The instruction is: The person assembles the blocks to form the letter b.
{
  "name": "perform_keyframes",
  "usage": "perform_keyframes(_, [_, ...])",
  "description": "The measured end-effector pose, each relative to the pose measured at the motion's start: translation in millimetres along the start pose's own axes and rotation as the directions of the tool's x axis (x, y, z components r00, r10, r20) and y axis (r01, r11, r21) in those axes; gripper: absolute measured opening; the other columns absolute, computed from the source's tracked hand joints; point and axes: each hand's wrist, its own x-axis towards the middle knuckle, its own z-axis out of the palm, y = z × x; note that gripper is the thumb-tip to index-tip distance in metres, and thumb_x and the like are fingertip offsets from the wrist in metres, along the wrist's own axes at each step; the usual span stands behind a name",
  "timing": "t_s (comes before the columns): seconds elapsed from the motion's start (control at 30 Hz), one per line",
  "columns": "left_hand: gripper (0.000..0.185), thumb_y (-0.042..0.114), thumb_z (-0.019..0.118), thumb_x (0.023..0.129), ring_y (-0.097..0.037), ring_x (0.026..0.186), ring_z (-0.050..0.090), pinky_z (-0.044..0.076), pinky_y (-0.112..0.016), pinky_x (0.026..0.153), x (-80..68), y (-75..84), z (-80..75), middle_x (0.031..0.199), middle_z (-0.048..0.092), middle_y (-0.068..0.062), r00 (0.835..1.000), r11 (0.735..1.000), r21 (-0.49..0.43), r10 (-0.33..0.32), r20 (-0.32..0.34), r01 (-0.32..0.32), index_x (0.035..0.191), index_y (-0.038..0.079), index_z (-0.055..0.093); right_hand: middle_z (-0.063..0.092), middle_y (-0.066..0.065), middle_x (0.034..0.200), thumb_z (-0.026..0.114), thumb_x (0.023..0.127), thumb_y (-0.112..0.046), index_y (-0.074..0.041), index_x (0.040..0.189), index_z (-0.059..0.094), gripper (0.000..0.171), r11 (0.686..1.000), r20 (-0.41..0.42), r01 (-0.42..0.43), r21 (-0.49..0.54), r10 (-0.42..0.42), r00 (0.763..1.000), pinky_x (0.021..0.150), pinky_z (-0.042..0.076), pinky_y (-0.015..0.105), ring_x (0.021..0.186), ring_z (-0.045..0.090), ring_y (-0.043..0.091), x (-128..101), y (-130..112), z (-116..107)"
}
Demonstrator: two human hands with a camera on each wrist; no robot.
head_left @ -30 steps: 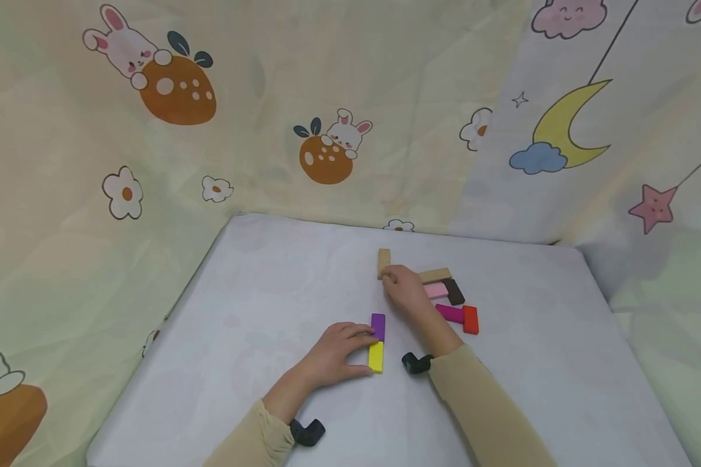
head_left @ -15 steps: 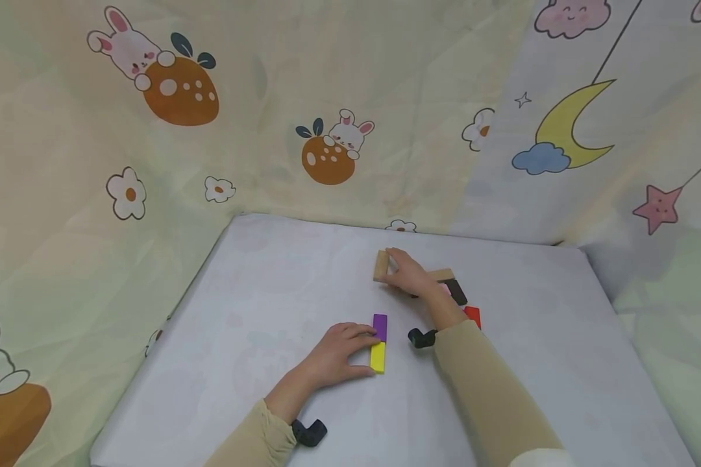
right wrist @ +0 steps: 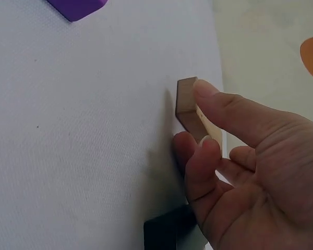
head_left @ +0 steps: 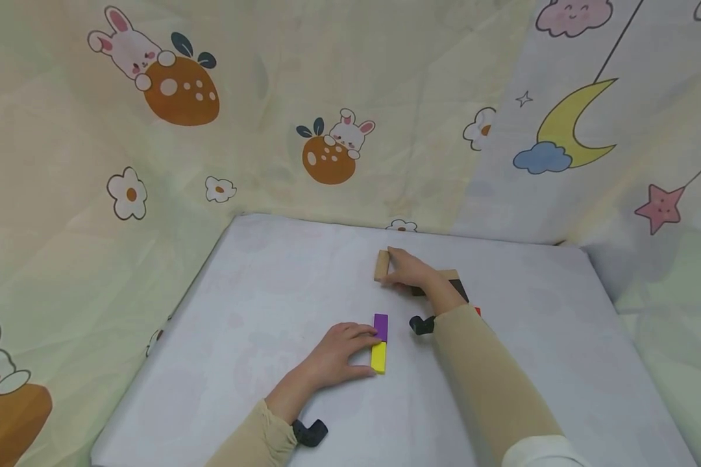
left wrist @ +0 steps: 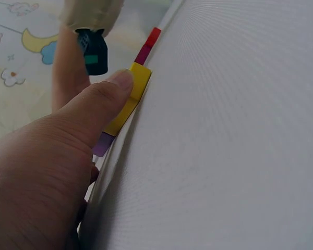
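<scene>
My left hand [head_left: 335, 353] lies low over a yellow block [head_left: 378, 358], pinching it lengthwise with the thumb at its near end. A purple block [head_left: 381, 326] stands end to end with it, directly behind, and fingertips reach over its edge. The left wrist view shows the thumb pressed on the yellow block [left wrist: 138, 80]. Farther back, my right hand [head_left: 410, 269] holds a plain wooden block [head_left: 381, 264] by its two ends, thumb at the near end. In the right wrist view the thumb tip covers one corner of this wooden block [right wrist: 188, 99].
Right of the right hand lie another wooden block [head_left: 448, 274] and a dark block [head_left: 459, 289]. The right forearm mostly covers a red block [head_left: 478, 311]. A black wrist camera [head_left: 309, 432] sits on the left wrist. Printed cloth [head_left: 257, 149] rises behind the white table [head_left: 257, 292].
My right hand has shifted back and spread from the wooden block's near end to grip both ends, tilting the block slightly. The forearm now covers more of the right-hand blocks. Left hand keeps still.
</scene>
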Motion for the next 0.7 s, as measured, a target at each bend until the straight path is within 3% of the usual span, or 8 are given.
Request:
perform_keyframes(0.13, [0.061,0.07,0.046,0.079,-0.011,0.128,0.036,0.028,-0.038,0.109,0.8,-0.3,0.0,0.138,0.039,0.019,1.0,1.0,-0.001,0.004,-0.009,-0.004,0.133,0.042,0.042,0.02,0.01,0.152,0.07,0.078,-0.038,-0.01,0.148,0.011,0.095,1.0,-0.002,-0.008,-0.008,0.008,1.0,0.109,0.03,0.041,0.105,0.05,0.023,2.5,-0.9,-0.4])
perform_keyframes(0.4, [0.061,0.069,0.047,0.079,-0.011,0.128,0.036,0.028,-0.039,0.109,0.0,-0.9,0.6,0.138,0.039,0.019,1.0,1.0,-0.009,0.012,-0.02,-0.013,0.133,0.04,0.043,0.025,0.008,0.151,0.071,0.079,-0.035,-0.013,0.147,0.019,0.088,1.0,-0.03,-0.02,-0.007,0.02,0.999,0.107,0.033,0.039,0.095,0.058,0.023,7.1,0.7,4.5])
perform_keyframes(0.53, [0.061,0.07,0.046,0.079,-0.012,0.127,0.037,0.029,-0.039,0.109,0.0,-0.6,-0.4,0.138,0.04,0.018,1.0,1.0,-0.002,0.014,-0.021,-0.014,0.133,0.04,0.043,0.027,0.008,0.15,0.071,0.078,-0.034,-0.011,0.146,0.022,0.087,1.0,-0.068,-0.002,-0.03,0.0,0.998,0.111,0.028,0.039,0.113,0.048,0.023,6.8,0.5,5.2])
perform_keyframes(0.63, [0.061,0.07,0.046,0.079,-0.011,0.127,0.037,0.029,-0.039,0.108,0.1,-0.5,-0.7,0.138,0.04,0.018,1.0,1.0,-0.005,0.015,-0.022,-0.015,0.133,0.041,0.043,0.027,0.009,0.15,0.071,0.078,-0.032,-0.01,0.146,0.021,0.087,0.999,-0.078,0.008,-0.035,-0.011,0.997,0.11,0.03,0.04,0.108,0.053,0.024,4.8,-0.6,4.3])
perform_keyframes(0.7, [0.061,0.07,0.047,0.079,-0.011,0.127,0.037,0.029,-0.038,0.108,0.0,-0.4,-0.7,0.137,0.04,0.019,1.0,1.0,-0.007,0.013,-0.021,-0.013,0.133,0.041,0.043,0.027,0.01,0.149,0.071,0.079,-0.031,-0.01,0.146,0.019,0.087,1.0,-0.071,0.008,-0.021,-0.01,0.997,0.106,0.035,0.039,0.092,0.062,0.023,3.0,-1.5,3.3])
